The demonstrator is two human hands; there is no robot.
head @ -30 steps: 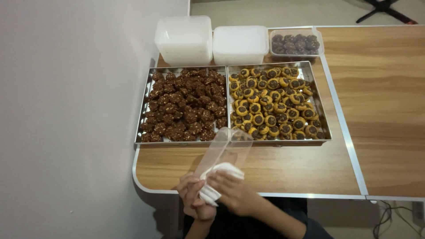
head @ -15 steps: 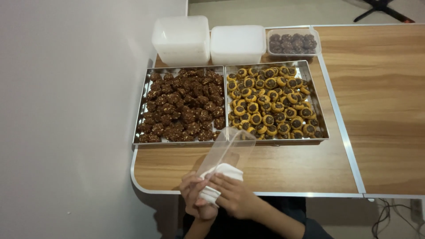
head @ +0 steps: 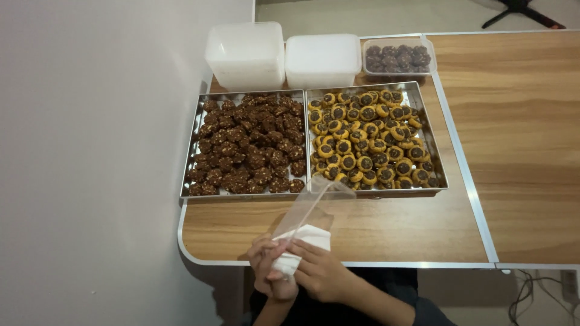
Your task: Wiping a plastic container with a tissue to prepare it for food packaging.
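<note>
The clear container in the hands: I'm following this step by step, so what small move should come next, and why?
Probably push the white tissue deeper into the clear container. The left hand grips its lower end, tilted with the open mouth toward the trays, and the right hand presses the tissue there, so wiping seems under way. The tray of round yellow cookies lies just beyond.

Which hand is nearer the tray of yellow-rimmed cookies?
Right. The right hand sits below the yellow-rimmed cookie tray, on the clear container; the left hand is farther left.
</note>
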